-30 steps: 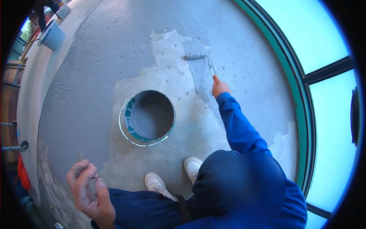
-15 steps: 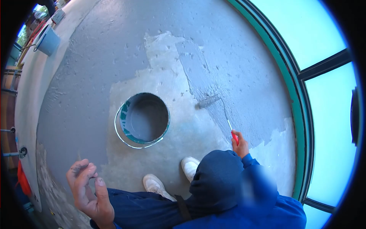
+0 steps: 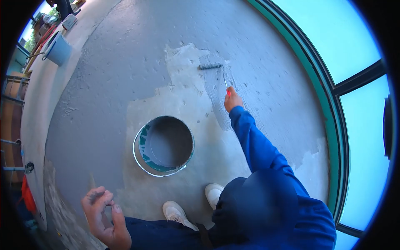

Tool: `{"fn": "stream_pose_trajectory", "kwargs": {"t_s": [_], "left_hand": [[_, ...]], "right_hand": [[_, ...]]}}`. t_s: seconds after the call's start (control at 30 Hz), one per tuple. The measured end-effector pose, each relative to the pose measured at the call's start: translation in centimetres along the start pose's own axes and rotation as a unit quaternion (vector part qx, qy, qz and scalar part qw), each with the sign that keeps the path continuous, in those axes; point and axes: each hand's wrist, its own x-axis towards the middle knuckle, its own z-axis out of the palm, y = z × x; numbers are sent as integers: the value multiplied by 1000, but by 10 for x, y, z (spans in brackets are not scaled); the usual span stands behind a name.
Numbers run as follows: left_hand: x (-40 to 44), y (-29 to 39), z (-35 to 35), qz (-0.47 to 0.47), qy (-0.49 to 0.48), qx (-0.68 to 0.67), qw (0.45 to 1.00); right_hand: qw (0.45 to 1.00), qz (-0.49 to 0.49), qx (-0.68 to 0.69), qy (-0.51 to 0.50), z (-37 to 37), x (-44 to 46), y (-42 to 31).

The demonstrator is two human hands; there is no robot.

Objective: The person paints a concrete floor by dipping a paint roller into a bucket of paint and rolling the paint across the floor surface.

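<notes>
My right hand (image 3: 233,100) is closed round the red handle of a paint roller (image 3: 210,66), arm stretched forward. The roller head rests on the floor at the edge of the wet grey coating (image 3: 104,96), beside a paler uncoated patch (image 3: 185,100). On that patch stands a round green-rimmed bucket (image 3: 166,143) with grey coating inside and its wire handle lying down on the left. At the lower left, my left hand (image 3: 106,218) is raised with fingers curled but apart, grey smears on them and nothing held.
Two white shoes (image 3: 177,212) stand below the bucket. A green-framed window wall (image 3: 335,125) curves along the right. At the upper left are a grey-blue tub (image 3: 59,49) and a person's dark-clothed legs (image 3: 64,9). An orange cloth (image 3: 27,195) hangs at the left edge.
The roller came back towards me, then moved forward again to the top of the patch, with my right hand still on it. My left hand stays curled at the lower left.
</notes>
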Motion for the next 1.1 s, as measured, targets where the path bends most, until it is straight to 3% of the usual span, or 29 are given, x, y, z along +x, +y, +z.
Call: {"fn": "stream_pose_trajectory", "kwargs": {"t_s": [0.13,0.33,0.5,0.7,0.93,1.1], "left_hand": [[7,-3,-2,3,-13,25,1000],[22,-9,-3,22,-38,30,999],[25,-12,-1,12,-43,22,999],[17,-12,4,-30,-27,32,999],[13,-1,13,-1,-15,30,999],[8,-2,11,-6,-24,13,1000]], "right_hand": [[991,-89,54,87,11,73,-8],[990,-100,47,82,-6,134,-40],[990,-128,3,53,2,154,-24],[986,-163,-19,8,-18,68,49],[991,-130,23,-16,-76,-86,122],[996,-75,50,-28,-121,-157,132]]}}
